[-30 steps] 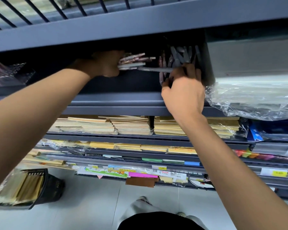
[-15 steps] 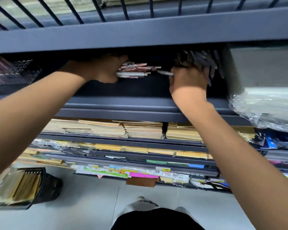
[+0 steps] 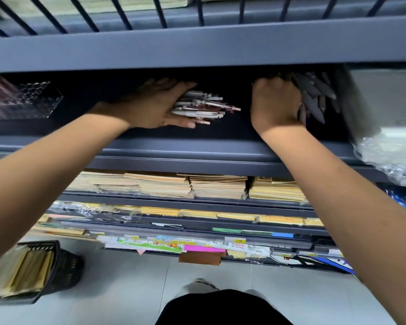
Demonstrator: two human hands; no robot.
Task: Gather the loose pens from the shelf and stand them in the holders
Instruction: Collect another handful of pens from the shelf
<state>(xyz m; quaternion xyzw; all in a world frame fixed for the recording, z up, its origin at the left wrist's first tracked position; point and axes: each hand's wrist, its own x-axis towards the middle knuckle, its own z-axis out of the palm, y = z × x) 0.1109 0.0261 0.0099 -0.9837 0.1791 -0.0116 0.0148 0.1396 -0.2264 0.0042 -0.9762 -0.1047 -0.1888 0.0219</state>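
On the dark shelf (image 3: pixel 197 151), left hand (image 3: pixel 159 106) clamped round splayed pale pens (image 3: pixel 204 105), right hand (image 3: pixel 274 104) at grey pens (image 3: pixel 314 97), grip unclear: could slip loose and roll off the front edge.

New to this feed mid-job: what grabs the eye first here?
The left hand gripping a bundle of pale pens, mid-shelf. Right of it, the right hand curls against fanned dark grey pens beside a grey box; its grip is hidden.
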